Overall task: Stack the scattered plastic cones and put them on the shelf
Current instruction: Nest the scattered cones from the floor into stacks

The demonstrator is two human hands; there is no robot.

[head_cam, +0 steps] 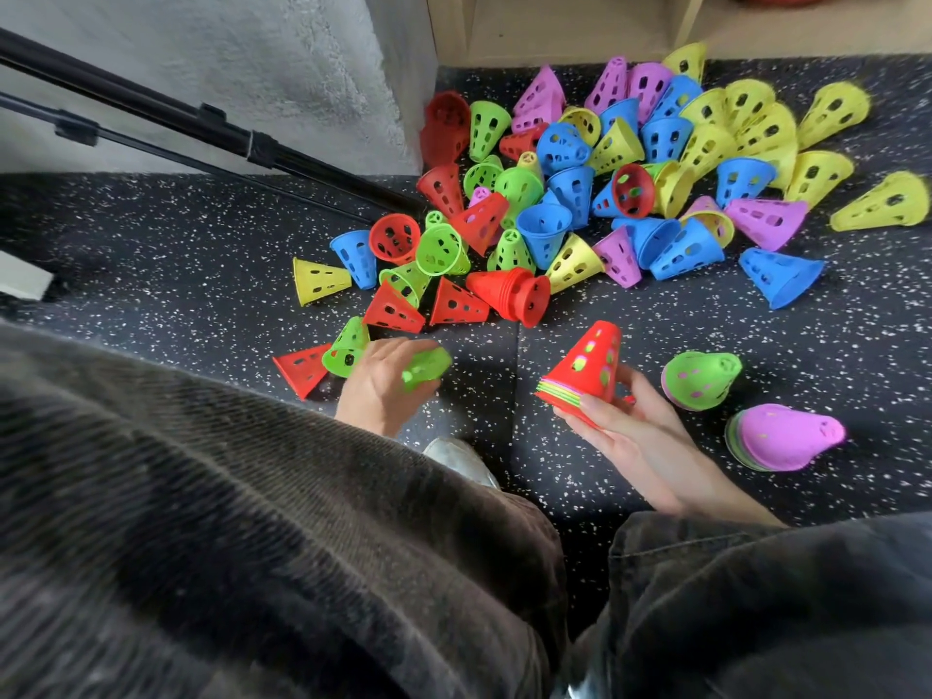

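Beyond both hands, the floor carries the big pile of loose cones in red, green, blue, yellow and pink, spread out toward the shelf at the far edge; judged from this, most of the work is left, and nothing seen here has reached the shelf. Within the pile, just past the hands, lies a red stack on its side, several cones already nested. To the outside of the right hand, two finished-looking mixed stacks rest on the floor: a green-topped stack just beside it and a pink-topped stack a little farther out and nearer the person. The right hand holds a third stack, red on top with several coloured rims showing below; fingers cradle it from underneath and the thumb seems to press its far side. The left hand is curled round a single green cone, blurred, well apart from the held stack, so it is likely the next to go on. Just beyond the left hand lie another green cone and a red cone, easy next picks.
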